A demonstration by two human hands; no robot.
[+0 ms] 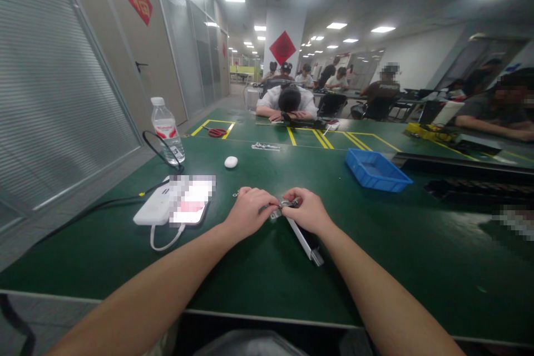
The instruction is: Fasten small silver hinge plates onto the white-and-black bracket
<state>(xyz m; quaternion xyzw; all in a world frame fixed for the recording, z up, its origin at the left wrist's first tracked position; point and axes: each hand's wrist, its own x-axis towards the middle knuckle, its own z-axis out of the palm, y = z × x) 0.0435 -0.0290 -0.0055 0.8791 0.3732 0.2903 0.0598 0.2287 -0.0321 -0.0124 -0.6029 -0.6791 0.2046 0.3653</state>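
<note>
My left hand (249,212) and my right hand (306,210) meet over the green table (258,278), both with fingers curled in a pinch. Between them sits a small silvery metal part (280,208), which both hands grip at the fingertips. A long flat metal bar (304,242) runs from under my right hand toward me, ending in a silvery tip near the wrist. What exactly the small part is stays too small to tell.
A white power bank (156,208) with a phone (189,206) and cables lies to the left, a water bottle (167,130) behind it. A blue tray (376,170) stands to the right. Red scissors (217,132), a white round object (231,162), and seated people farther back.
</note>
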